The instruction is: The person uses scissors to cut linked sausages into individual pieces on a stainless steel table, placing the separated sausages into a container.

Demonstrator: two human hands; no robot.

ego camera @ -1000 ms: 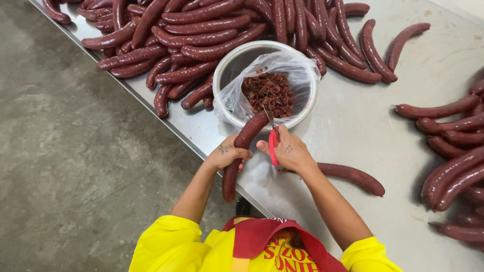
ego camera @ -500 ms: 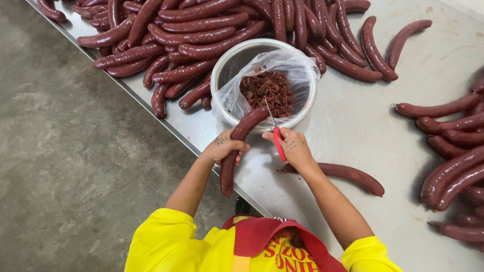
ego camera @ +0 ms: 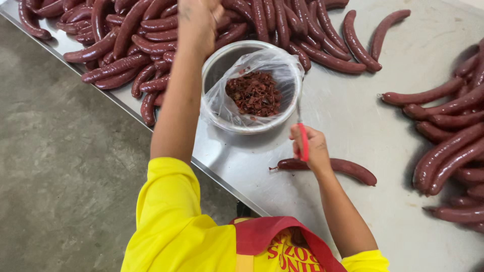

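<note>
My left hand [ego camera: 199,20] is stretched out over the big pile of dark red sausages [ego camera: 131,40] at the table's far left. It rests on the pile, and its fingers are hidden from me. My right hand [ego camera: 312,148] grips a small knife with a red handle [ego camera: 304,143], blade pointing up toward the bowl. A metal bowl [ego camera: 217,60] lined with a clear plastic bag holds dark red trimmings [ego camera: 254,93]. One sausage [ego camera: 353,170] lies on the table just under and right of my right hand.
The steel table [ego camera: 363,100] has its edge running diagonally at the left, with grey concrete floor [ego camera: 60,176] beyond it. Another heap of sausages [ego camera: 448,136] lies at the right. More sausages [ego camera: 322,30] stretch along the far side behind the bowl.
My left arm has reached up from beside the bowl to the far pile, and the sausage it held is no longer at the table edge. My right hand stays near the bowl with the knife.
</note>
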